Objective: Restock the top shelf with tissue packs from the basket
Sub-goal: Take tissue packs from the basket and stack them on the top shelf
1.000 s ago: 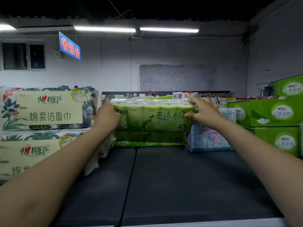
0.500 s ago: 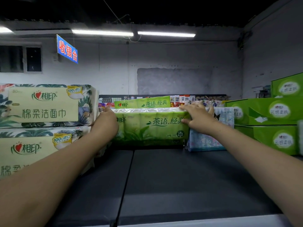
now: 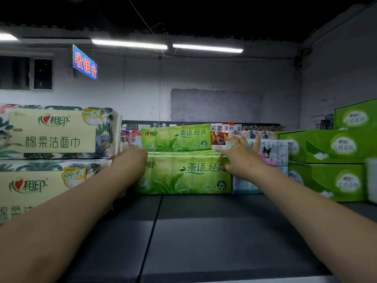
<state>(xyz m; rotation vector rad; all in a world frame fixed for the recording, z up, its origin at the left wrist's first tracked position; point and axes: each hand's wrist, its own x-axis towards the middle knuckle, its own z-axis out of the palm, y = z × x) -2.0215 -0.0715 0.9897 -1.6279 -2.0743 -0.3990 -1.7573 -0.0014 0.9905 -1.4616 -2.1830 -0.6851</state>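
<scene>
The green tissue pack (image 3: 183,176) sits on the top shelf (image 3: 204,231) straight ahead of us, its long axis running crosswise from one hand to the other and its printed face turned our way. Our left hand (image 3: 132,160) is against its left end, fingers hidden behind the wrapping, so we cannot tell whether they grip. Our right hand (image 3: 240,160) rests on the right top corner, thumb on the front face, fingers spread loosely, little finger raised. Both hands reach equally far. Beyond our hands a second green pack (image 3: 175,137) stands higher; outside the left hand are cream packs (image 3: 53,131), outside the right a pastel pack (image 3: 273,158). We judge the pack placed, so the hands should draw straight back.
</scene>
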